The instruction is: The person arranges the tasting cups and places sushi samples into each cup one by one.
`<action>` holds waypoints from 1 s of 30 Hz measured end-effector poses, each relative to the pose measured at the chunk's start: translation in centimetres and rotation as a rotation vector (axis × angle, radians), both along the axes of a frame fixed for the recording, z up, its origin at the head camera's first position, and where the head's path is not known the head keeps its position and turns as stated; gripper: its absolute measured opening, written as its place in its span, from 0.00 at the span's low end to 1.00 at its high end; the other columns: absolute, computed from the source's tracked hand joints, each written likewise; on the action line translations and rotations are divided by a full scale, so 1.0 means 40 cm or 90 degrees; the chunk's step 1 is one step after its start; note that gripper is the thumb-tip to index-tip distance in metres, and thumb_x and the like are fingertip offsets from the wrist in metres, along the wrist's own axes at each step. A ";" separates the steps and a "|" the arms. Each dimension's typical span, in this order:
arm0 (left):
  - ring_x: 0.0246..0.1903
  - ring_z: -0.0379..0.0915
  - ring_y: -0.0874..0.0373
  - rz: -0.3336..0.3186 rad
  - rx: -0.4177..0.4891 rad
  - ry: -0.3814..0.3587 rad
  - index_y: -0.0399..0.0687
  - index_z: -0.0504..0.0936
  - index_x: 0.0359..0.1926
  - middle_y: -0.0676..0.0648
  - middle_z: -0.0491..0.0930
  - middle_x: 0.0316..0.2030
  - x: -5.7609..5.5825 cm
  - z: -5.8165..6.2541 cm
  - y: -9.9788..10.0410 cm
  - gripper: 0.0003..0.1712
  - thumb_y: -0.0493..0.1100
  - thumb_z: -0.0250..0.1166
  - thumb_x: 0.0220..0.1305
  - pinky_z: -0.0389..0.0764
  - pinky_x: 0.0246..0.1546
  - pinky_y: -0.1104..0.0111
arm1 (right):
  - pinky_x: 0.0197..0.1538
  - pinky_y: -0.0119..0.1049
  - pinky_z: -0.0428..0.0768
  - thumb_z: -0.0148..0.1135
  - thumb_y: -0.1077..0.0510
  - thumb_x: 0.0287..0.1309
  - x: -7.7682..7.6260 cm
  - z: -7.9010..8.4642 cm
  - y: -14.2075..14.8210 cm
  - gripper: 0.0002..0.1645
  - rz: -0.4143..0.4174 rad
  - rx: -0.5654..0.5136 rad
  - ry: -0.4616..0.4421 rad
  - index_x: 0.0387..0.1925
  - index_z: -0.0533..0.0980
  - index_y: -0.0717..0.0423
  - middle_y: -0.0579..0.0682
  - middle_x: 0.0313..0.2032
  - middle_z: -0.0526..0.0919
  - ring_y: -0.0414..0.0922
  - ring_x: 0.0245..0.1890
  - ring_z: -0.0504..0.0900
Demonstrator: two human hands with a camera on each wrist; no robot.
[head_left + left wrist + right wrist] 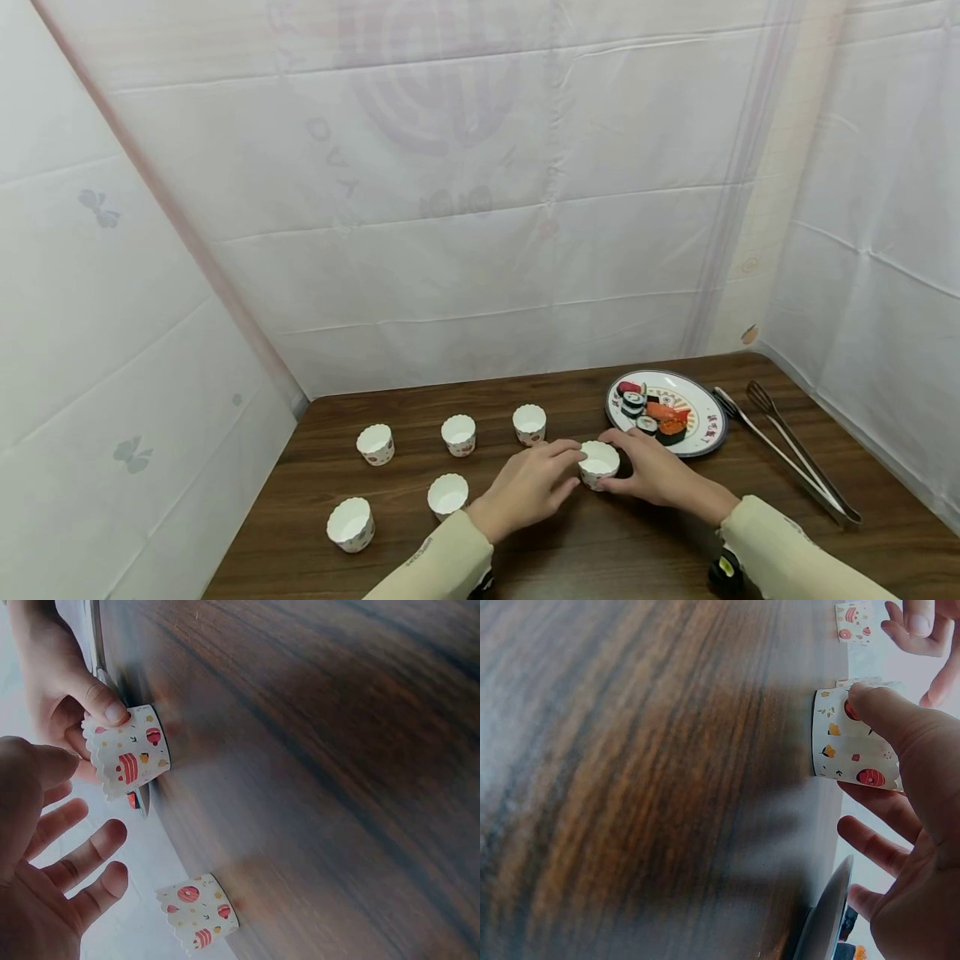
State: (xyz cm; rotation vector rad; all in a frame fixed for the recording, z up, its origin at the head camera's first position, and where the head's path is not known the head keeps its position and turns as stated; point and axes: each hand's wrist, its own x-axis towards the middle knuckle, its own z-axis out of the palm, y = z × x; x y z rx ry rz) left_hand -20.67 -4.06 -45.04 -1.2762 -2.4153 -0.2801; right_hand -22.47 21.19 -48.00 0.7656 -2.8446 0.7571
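Note:
My right hand (660,473) pinches a white paper baking cup (598,467) between thumb and fingers. This cup has a scalloped rim and printed red cakes and sweets, plain in the right wrist view, where its base is right at the table. On its other side is my left hand (528,485), with loosely spread fingers (90,851) close to the rim and nothing in their grasp. Another paper cup (448,495) stands just left of that hand, its lower part overlapped by the sleeve. Behind the hands is a matching cup (530,424).
More paper cups stand farther left: a back one (459,435), a back-left one (376,444) and a front-left one (350,525). Close behind my right hand, a round plate (705,408) holds several sushi pieces (660,411). Metal tongs (798,458) lie along the right side.

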 end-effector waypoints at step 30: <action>0.41 0.82 0.66 -0.010 -0.078 -0.032 0.50 0.85 0.53 0.56 0.86 0.45 -0.003 0.006 0.051 0.11 0.42 0.66 0.72 0.80 0.38 0.76 | 0.48 0.48 0.81 0.77 0.38 0.53 0.001 0.003 0.000 0.35 -0.005 -0.007 -0.002 0.57 0.77 0.48 0.46 0.49 0.81 0.45 0.47 0.80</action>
